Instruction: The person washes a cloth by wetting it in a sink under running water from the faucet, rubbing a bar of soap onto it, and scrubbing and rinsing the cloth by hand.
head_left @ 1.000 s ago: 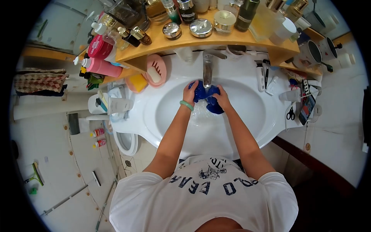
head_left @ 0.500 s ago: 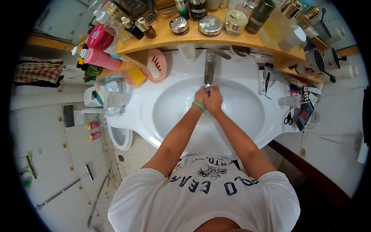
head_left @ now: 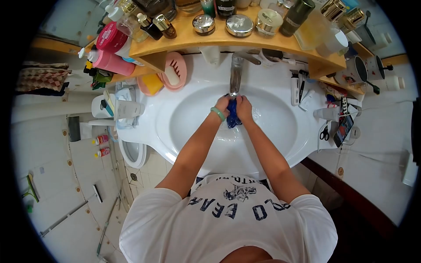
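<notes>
A wet dark blue cloth (head_left: 233,115) hangs bunched between my two hands, just under the spout of the metal faucet (head_left: 236,74). My left hand (head_left: 222,105), below which a green bangle circles the wrist, is closed on the cloth's left side. On its right side my right hand (head_left: 244,108) is closed too. Both hands are over the basin of the white sink (head_left: 188,127), where water shows around the cloth. The fingertips are partly hidden by the faucet and the cloth.
Above the sink, a wooden shelf (head_left: 193,44) holds jars and bottles. Pink soap dishes (head_left: 179,65) with soap and a yellow sponge sit at the left. At the right lie a trimmer (head_left: 294,90), scissors (head_left: 324,133), a cup (head_left: 326,114) and a phone (head_left: 344,131).
The blue cloth was spread wider, then bunched up mostly hidden inside my joined hands. Now my hands have moved slightly apart and the cloth hangs between them.
</notes>
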`<action>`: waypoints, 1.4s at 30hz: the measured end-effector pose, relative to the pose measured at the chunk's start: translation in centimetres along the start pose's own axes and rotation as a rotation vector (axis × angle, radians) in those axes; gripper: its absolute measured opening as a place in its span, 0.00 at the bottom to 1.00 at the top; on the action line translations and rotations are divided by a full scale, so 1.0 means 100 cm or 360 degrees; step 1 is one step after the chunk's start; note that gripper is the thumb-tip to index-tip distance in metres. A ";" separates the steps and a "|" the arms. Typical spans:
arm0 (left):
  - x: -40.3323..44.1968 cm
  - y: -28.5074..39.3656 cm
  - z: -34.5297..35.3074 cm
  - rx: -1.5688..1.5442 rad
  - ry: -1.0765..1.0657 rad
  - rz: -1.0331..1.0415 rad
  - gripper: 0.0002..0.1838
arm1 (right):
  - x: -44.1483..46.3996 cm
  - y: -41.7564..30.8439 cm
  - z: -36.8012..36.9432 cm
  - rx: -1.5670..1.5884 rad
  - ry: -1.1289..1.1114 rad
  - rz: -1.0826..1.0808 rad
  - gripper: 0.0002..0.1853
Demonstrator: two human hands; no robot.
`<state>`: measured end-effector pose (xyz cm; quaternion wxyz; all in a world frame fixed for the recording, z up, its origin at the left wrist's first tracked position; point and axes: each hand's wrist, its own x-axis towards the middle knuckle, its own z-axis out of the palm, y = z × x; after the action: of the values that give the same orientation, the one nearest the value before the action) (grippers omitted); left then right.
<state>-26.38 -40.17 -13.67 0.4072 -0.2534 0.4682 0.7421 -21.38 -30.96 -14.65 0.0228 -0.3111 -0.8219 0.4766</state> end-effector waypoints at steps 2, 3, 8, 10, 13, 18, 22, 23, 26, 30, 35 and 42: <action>-0.011 0.007 -0.014 -0.0524 -0.0299 -0.0088 0.14 | 0.006 -0.004 -0.005 0.0104 -0.0082 0.0152 0.14; -0.022 0.008 -0.019 -0.0619 -0.0372 0.0049 0.15 | 0.002 -0.017 -0.017 0.0568 -0.0360 0.0369 0.14; -0.051 -0.003 -0.021 -0.0503 -0.0298 0.0106 0.20 | -0.018 -0.052 -0.033 0.1544 -0.0679 0.0569 0.08; -0.046 -0.005 -0.027 -0.0339 -0.0334 0.0092 0.20 | 0.001 -0.012 -0.014 0.1083 -0.0546 0.0298 0.09; -0.040 0.006 -0.042 0.0567 0.0041 0.0225 0.16 | 0.010 0.000 -0.025 0.0585 -0.0382 0.0049 0.11; -0.042 0.014 -0.037 0.0386 0.0089 0.0445 0.15 | 0.011 -0.008 -0.038 0.0702 -0.0414 0.0218 0.09; -0.041 0.015 -0.038 0.0139 -0.0105 0.0517 0.17 | 0.014 -0.007 -0.039 0.1128 -0.0723 0.0549 0.09; -0.040 0.016 -0.038 -0.0053 -0.0209 0.0471 0.18 | 0.017 0.000 -0.035 0.0885 -0.0704 0.0433 0.09; -0.048 0.023 -0.030 -0.0407 -0.0421 0.0267 0.21 | 0.013 -0.008 -0.038 0.0464 -0.0561 0.0190 0.11; -0.043 0.018 -0.028 -0.0708 -0.0679 -0.0005 0.24 | 0.000 -0.023 -0.038 0.0406 -0.0267 -0.0076 0.15; -0.037 0.006 -0.024 -0.0763 -0.0658 -0.0002 0.23 | -0.002 -0.024 -0.040 0.0449 -0.0253 -0.0159 0.14; -0.034 0.014 -0.029 -0.0026 -0.0107 0.0229 0.21 | 0.001 -0.036 -0.060 -0.0053 -0.0032 -0.0214 0.11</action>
<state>-25.77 -44.32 -11.67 0.3662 -0.1972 0.4652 0.7814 -21.28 -27.57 -8.57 0.0414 -0.2507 -0.8489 0.4634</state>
